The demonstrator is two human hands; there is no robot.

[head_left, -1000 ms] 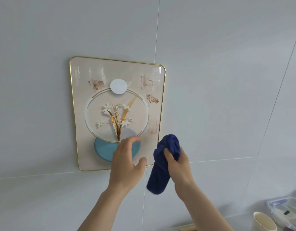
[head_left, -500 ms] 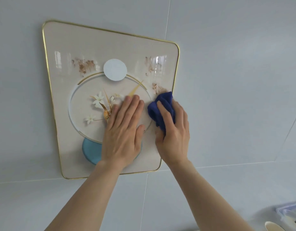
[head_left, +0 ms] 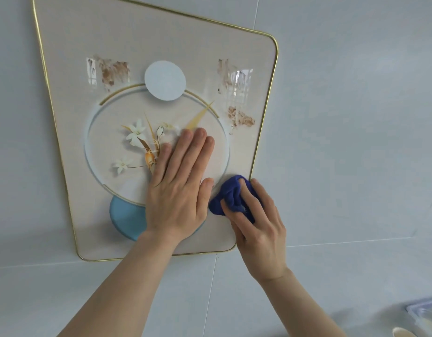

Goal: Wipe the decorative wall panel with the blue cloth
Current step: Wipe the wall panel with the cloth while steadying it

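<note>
Head view: my left hand (head_left: 178, 188) lies flat, open, bracing the glossy, stiff-looking wall panel (head_left: 71, 69); right hand (head_left: 256, 222) bunches the soft blue cloth (head_left: 230, 193) at its lower right edge.

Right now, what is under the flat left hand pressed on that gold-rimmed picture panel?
The flat left hand covers part of the gold-rimmed beige wall panel: the lower right of its painted ring and some of the round blue shape. Flower stems run beneath it; the rest there is hidden.

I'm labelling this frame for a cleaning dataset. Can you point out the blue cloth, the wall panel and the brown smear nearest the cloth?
blue cloth (head_left: 230, 195): head view, bunched folds above the fingers.
wall panel (head_left: 71, 40): head view, bare upper-left face.
brown smear (head_left: 241, 119): head view, middle of the right-side blotch.
</note>
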